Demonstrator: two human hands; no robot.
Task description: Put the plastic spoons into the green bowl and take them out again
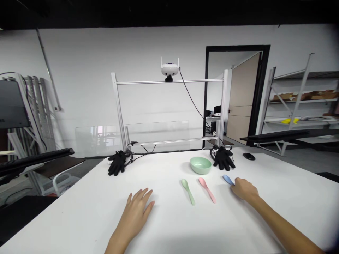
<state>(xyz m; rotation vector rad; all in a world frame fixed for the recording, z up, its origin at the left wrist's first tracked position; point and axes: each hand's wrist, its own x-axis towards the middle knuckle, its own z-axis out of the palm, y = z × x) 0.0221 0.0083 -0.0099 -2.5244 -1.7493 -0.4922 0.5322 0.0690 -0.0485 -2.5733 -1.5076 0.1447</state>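
My right hand (244, 189) is closed around the handle of a blue spoon (227, 179); only its bowl end shows past my fingers. To its left lie a pink spoon (207, 189) and a green spoon (188, 191), side by side on the white table (164, 225). Behind the spoons stands a light green bowl (200, 165), upright, with no spoon visible in it. My left hand (137, 211) rests palm down over the table, fingers spread, holding nothing. It is left of the green spoon and apart from it.
Two black gloves, one at the back left (117, 162) and one right of the bowl (224, 158), lie with cables near a metal frame (169, 82). A black computer mouse (249, 156) sits at the back right. Metal shelves (299, 102) stand beyond the table.
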